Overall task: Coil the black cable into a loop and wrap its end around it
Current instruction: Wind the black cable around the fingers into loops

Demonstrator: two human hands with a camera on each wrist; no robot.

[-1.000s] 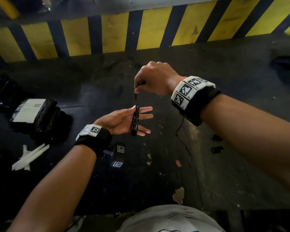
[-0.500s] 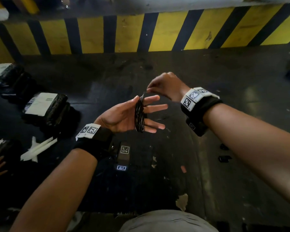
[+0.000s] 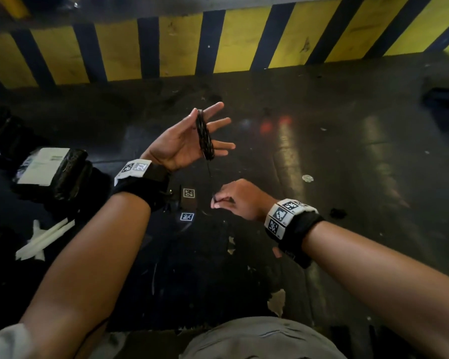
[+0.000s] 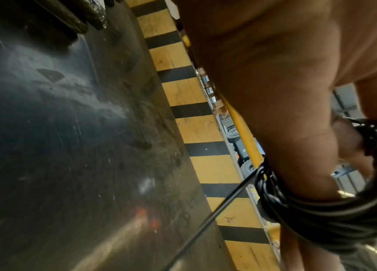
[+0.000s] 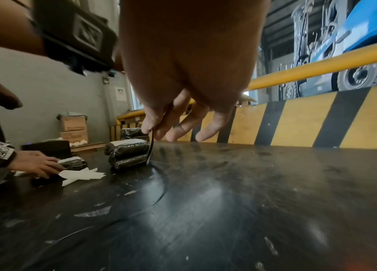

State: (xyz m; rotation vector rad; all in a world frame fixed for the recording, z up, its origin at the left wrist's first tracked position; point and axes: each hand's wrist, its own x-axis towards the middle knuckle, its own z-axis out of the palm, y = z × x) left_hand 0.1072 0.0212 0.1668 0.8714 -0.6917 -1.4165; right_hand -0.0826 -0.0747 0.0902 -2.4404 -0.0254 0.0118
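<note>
The black cable (image 3: 205,136) sat as a tight bundle of several turns looped around the straight, spread fingers of the left hand (image 3: 184,141), which was raised palm-up above the dark table (image 3: 347,177). In the head view the coil's long axis ran across the fingers, from the index finger side down toward the little finger side, nearly upright in the picture. From its lower end 1 thin free strand dropped straight down to the right hand (image 3: 233,200), which was lower and nearer the body, pinching that strand between thumb and fingertip. The right wrist view showed the strand leaving the pinch and reaching down to the table surface. The cable looked thin, glossy and plain black, its turns packed closely side by side. To the left lay black wrapped packages (image 3: 55,174) and white strips (image 3: 44,237).
</note>
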